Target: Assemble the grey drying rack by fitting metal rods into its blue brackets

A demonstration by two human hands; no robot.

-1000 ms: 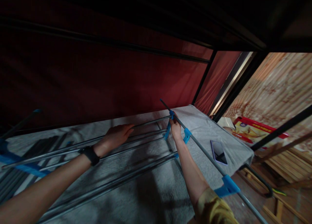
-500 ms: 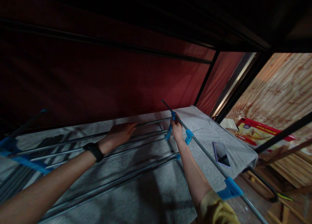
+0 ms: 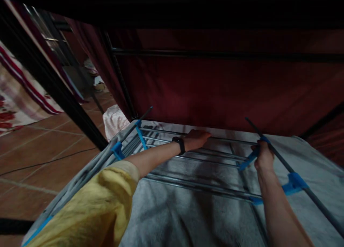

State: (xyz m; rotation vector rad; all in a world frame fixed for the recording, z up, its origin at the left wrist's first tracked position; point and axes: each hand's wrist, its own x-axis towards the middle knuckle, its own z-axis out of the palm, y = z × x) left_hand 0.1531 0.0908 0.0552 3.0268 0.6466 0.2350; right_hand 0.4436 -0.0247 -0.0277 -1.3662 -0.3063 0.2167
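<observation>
A rack of grey metal tubes (image 3: 188,183) joined by blue plastic connectors lies across a grey cloth. My left hand (image 3: 197,139), with a black band at the wrist, is closed over the rear tube (image 3: 228,141) near mid-length; its fingertips are hidden behind the tube. At the right end, my right hand (image 3: 264,156) grips a blue connector (image 3: 248,159) where it meets the long side pole (image 3: 285,164). Lower on that pole sits another blue connector (image 3: 295,183). The left end has a matching side pole with blue connectors (image 3: 141,134).
The grey cloth (image 3: 150,211) covers the bed-like surface under the rack. Loose grey tubes (image 3: 131,146) lie by the left end. Black frame posts (image 3: 72,100) and a dark red curtain (image 3: 215,93) enclose the place. Tiled floor (image 3: 29,150) shows at left, with a dark cable across it.
The view has swung left, bringing the rack's left end and the tiled floor into sight; the phone has left view. Both hands stay at the rear tube and the right-end connector.
</observation>
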